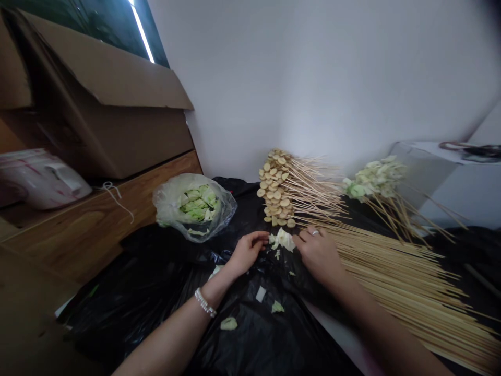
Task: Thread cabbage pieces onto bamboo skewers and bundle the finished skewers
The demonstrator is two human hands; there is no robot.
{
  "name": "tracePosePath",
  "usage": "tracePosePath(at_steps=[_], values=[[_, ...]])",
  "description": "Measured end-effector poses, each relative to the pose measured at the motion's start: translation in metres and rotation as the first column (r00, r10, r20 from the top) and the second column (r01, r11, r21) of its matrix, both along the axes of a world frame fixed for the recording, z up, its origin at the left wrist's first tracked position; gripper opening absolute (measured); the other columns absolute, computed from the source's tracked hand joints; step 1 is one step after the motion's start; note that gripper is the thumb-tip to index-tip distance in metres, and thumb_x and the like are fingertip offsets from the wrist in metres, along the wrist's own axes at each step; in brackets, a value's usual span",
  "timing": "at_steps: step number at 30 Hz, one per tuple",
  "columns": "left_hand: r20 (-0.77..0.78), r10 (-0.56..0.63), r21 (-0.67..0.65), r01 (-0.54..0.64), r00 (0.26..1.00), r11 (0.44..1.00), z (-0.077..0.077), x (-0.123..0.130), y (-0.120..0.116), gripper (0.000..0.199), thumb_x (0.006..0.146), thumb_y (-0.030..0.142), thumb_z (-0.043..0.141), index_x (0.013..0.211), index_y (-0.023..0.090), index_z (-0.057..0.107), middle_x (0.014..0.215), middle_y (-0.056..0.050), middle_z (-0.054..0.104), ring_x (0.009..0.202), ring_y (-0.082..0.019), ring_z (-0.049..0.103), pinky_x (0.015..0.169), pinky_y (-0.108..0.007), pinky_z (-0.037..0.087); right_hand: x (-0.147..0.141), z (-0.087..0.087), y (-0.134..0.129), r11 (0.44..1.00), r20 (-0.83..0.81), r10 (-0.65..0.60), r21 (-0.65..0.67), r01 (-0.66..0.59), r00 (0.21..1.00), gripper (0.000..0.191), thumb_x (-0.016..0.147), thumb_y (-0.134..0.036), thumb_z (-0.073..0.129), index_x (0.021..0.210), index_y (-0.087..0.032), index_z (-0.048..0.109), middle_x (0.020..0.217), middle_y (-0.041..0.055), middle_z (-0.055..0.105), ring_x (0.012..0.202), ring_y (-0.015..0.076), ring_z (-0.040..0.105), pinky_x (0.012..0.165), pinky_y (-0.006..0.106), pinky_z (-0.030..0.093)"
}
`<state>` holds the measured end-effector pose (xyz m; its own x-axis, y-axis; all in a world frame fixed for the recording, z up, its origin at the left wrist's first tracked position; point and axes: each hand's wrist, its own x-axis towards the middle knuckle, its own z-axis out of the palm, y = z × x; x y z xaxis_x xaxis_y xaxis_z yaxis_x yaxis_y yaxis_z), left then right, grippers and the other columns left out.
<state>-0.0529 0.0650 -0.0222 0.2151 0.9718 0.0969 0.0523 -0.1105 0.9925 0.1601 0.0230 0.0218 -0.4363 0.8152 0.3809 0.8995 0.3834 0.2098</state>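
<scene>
Pale cabbage leaves (282, 239) are bunched between my two hands, just above the black plastic sheet (250, 334). My left hand (247, 251) pinches their left edge with thumb and fingers. On the other side my right hand (318, 253) is closed, its fingertips at the leaves' right edge; whether a stick lies inside its grip is hidden. Loose cabbage scraps (229, 324) are scattered on the black plastic below. A clear plastic bag (168, 201) of cut green cabbage stands open to the left.
Skewers of round potato-like slices (276, 193) are stacked beyond my hands. Many bare bamboo sticks (395, 282) lie at right, with cabbage skewers (379, 177) behind them. A cardboard box (129, 130) and a whitish plastic bag (43, 180) sit at left; a white wall (313, 78) closes the back.
</scene>
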Motion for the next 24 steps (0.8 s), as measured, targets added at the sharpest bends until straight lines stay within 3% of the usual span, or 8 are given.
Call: tracePosePath(at_steps=[6,9,11,13,15,20,24], values=[[-0.335,0.04,0.29,0.062,0.941,0.955,0.0,-0.002,-0.004,0.051,0.076,0.004,0.047,0.12,0.023,0.065,0.119,-0.01,0.065,0.08,-0.015,0.067,0.077,-0.031,0.054,0.006,0.003,0.002,0.999,-0.083,-0.034,0.037,0.037,0.996,0.018,0.088,-0.014,0.051,0.095,-0.018,0.067,0.087,0.0081,0.065,0.088,0.0226,0.05,0.074,0.034,0.027],[-0.463,0.011,0.352,0.173,0.886,0.92,0.004,-0.003,-0.008,0.062,0.076,0.001,0.043,0.131,0.026,0.057,0.137,-0.011,0.054,0.102,-0.021,0.064,0.093,-0.038,0.048,0.007,0.0,0.004,0.998,-0.102,-0.066,0.017,0.068,0.993,0.019,0.088,-0.013,0.05,0.095,-0.018,0.067,0.086,0.0073,0.065,0.087,0.0222,0.051,0.075,0.033,0.028],[-0.534,-0.006,0.367,0.238,0.846,0.899,0.006,-0.004,-0.01,0.064,0.076,0.0,0.044,0.133,0.027,0.055,0.141,-0.01,0.051,0.121,-0.025,0.054,0.104,-0.043,0.039,0.006,-0.002,0.004,0.997,-0.113,-0.073,0.003,0.073,0.991,0.02,0.088,-0.013,0.049,0.095,-0.019,0.067,0.086,0.0067,0.065,0.087,0.0222,0.052,0.075,0.033,0.029],[-0.579,-0.007,0.377,0.275,0.815,0.884,0.008,-0.003,-0.011,0.059,0.078,0.001,0.045,0.131,0.027,0.058,0.137,-0.01,0.055,0.125,-0.026,0.05,0.107,-0.044,0.034,0.004,-0.004,0.003,0.997,-0.119,-0.082,-0.005,0.082,0.99,0.02,0.088,-0.013,0.049,0.096,-0.019,0.067,0.087,0.0065,0.065,0.088,0.0221,0.052,0.076,0.033,0.029],[-0.582,0.009,0.388,0.267,0.813,0.882,0.009,-0.001,-0.01,0.049,0.081,0.005,0.046,0.123,0.023,0.064,0.127,-0.011,0.063,0.118,-0.025,0.056,0.103,-0.041,0.038,0.003,-0.004,0.003,0.996,-0.123,-0.088,-0.011,0.087,0.989,0.021,0.087,-0.013,0.049,0.097,-0.019,0.067,0.088,0.0065,0.066,0.088,0.0219,0.053,0.076,0.032,0.029],[-0.476,0.132,0.338,0.042,0.869,0.94,0.009,-0.001,-0.004,0.017,0.076,0.019,0.064,0.092,0.019,0.071,0.084,-0.005,0.071,0.074,-0.019,0.064,0.071,-0.028,0.048,0.003,-0.006,0.003,0.997,-0.184,-0.078,-0.007,0.078,0.98,0.025,0.088,-0.013,0.049,0.103,-0.02,0.067,0.09,0.0056,0.065,0.086,0.0208,0.054,0.076,0.031,0.032],[-0.403,0.186,0.317,-0.053,0.896,0.947,0.008,-0.005,0.0,0.006,0.076,0.019,0.063,0.079,0.019,0.068,0.077,-0.002,0.07,0.071,-0.016,0.062,0.067,-0.025,0.045,0.001,-0.011,0.005,1.0,-0.289,-0.02,0.016,0.026,0.957,0.031,0.088,-0.009,0.045,0.108,-0.018,0.066,0.091,0.0066,0.064,0.09,0.0207,0.054,0.079,0.029,0.035]])
